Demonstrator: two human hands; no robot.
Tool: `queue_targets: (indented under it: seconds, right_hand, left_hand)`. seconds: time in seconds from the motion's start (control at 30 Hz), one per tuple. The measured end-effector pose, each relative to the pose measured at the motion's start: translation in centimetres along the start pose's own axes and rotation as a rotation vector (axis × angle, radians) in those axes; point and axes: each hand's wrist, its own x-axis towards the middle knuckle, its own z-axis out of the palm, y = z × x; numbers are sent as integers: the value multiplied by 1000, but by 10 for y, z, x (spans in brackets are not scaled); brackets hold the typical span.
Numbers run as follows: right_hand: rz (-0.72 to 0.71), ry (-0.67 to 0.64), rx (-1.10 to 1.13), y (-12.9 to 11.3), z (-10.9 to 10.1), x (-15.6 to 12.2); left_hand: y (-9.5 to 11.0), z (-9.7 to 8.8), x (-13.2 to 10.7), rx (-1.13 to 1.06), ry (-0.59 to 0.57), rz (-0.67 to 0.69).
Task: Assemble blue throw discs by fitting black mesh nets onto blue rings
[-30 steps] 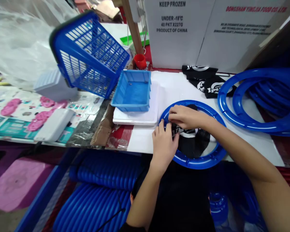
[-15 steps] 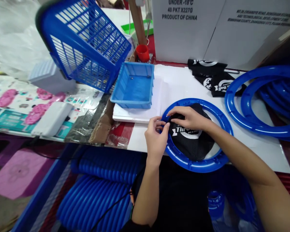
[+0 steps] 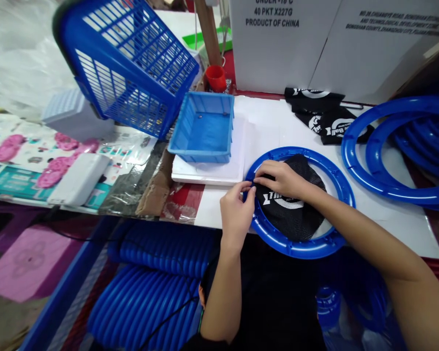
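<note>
A blue plastic ring (image 3: 303, 252) lies flat at the front edge of the white work surface. Inside it is a black mesh cloth (image 3: 300, 226) with white lettering, partly covered by my right hand. My left hand (image 3: 237, 207) is closed in a pinch at the ring's left rim. Just beside it, my right hand (image 3: 282, 179) pinches the cloth's edge against the same part of the rim. The fingertips of both hands almost meet, and whatever small detail lies between them is hidden.
More blue rings (image 3: 398, 192) are piled at the right, near printed black cloths (image 3: 336, 126). A light-blue bin (image 3: 210, 131) stands left of my hands, with a tilted blue basket (image 3: 131, 63) behind. White cartons (image 3: 278, 58) wall off the back. Stacked rings (image 3: 142, 307) sit below the table.
My left hand's fingers have drawn closer together at the rim, and my right hand has bent further over the cloth, covering more of its lettering. The ring has hardly moved.
</note>
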Motion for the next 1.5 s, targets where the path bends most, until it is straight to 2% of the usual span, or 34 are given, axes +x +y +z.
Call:
queue_targets:
  seconds: [0.17,0.4,0.7,0.93,1.1,1.23,1.3,1.37,1.43,1.5]
  right_hand:
    - [3,0,6,0,0,0]
    - [26,-8,70,-2,-2,1]
    - [132,6,-77,-8,4,8]
    - [97,-3,-108,-3,10,11]
    - [76,-85,-283,-7,5,14]
    - [36,-156,-654,-38,-21,-1]
    - [127,-100,-823,-58,-31,-23]
    - [329,2,-933,-73,-35,-55]
    - [571,113,-1030,-78,-32,-88]
    - [750,197,-1045,-73,-27,-116]
  left_hand:
    - [0,1,0,-4,21,6]
    - [5,-1,2,67,-5,-61]
    - [12,-5,12,192,-69,-91]
    - [17,-6,13,254,-44,-99]
    - [20,-10,17,324,-109,-69]
    - [17,-14,14,256,-174,19]
    - [13,-14,8,237,-168,79]
    - [10,-12,2,258,-141,150]
    - [7,-11,-6,282,-121,202]
    - [4,-12,-14,288,-121,217]
